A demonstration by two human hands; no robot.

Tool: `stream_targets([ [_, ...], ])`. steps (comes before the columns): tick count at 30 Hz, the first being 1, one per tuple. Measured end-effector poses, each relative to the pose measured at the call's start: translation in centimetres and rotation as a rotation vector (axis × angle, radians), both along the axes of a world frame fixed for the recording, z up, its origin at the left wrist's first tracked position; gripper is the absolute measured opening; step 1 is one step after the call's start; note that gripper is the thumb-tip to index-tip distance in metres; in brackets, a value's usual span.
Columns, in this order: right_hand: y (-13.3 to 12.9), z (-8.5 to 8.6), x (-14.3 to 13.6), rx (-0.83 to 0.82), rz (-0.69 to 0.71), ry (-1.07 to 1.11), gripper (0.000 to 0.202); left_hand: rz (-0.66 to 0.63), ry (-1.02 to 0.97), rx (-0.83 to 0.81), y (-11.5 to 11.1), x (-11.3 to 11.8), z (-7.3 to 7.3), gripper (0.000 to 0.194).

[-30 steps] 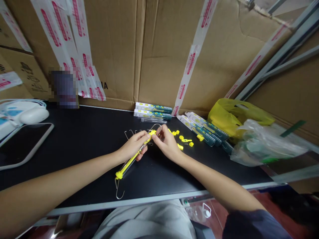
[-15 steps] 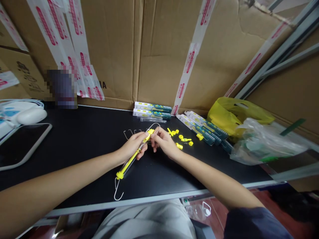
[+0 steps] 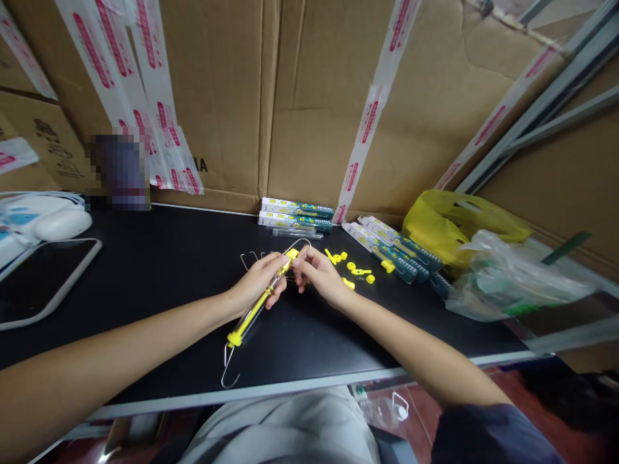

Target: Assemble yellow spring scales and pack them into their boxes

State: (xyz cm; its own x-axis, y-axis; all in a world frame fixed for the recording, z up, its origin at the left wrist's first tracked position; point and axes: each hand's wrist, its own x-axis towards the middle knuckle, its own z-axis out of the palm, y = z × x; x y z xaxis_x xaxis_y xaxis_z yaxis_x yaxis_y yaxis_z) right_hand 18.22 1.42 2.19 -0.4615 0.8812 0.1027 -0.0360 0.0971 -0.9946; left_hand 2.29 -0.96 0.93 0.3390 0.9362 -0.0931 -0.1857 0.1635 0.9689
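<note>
My left hand (image 3: 262,281) is wrapped round a clear tube with a yellow core (image 3: 255,314), tilted from lower left to upper right. A metal hook (image 3: 229,376) hangs from its lower yellow cap. At the upper yellow end, the fingers of my right hand (image 3: 316,274) pinch a bent wire hook (image 3: 304,241) that loops over the cap. More bent wires (image 3: 249,260) lie behind my left hand. Small yellow parts (image 3: 351,265) are scattered on the black table to the right of my right hand.
Printed narrow boxes (image 3: 294,218) and clear tubes (image 3: 297,233) lie at the back of the black table (image 3: 159,258). More boxes (image 3: 387,248), a yellow bag (image 3: 430,225) and a clear bag (image 3: 512,277) are at the right. A phone (image 3: 43,280) lies left.
The lower end of the tube and its hook have shifted very slightly. Both hands keep nearly the same place and hold.
</note>
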Motion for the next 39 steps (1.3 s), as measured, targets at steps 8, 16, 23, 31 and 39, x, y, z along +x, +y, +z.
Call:
stream_targets([
  [8,0.27,0.34,0.27,0.026,-0.037,-0.038,0.035,-0.024,-0.009,-0.043,0.16,-0.12,-0.12,0.030],
  [16,0.14,0.51,-0.09,-0.040,-0.052,-0.042,0.040,-0.071,0.041,-0.035,0.10,-0.03,0.23,0.028],
  [23,0.21,0.69,0.00,-0.061,-0.056,-0.041,0.039,-0.069,0.036,-0.039,0.10,-0.09,0.22,0.029],
  [31,0.25,0.55,0.08,-0.069,-0.048,-0.061,0.037,0.003,0.063,-0.006,-0.29,0.14,0.34,0.029],
  [39,0.33,0.30,0.32,-0.061,-0.014,-0.039,0.034,-0.021,0.010,-0.083,-0.02,0.23,0.34,0.029],
])
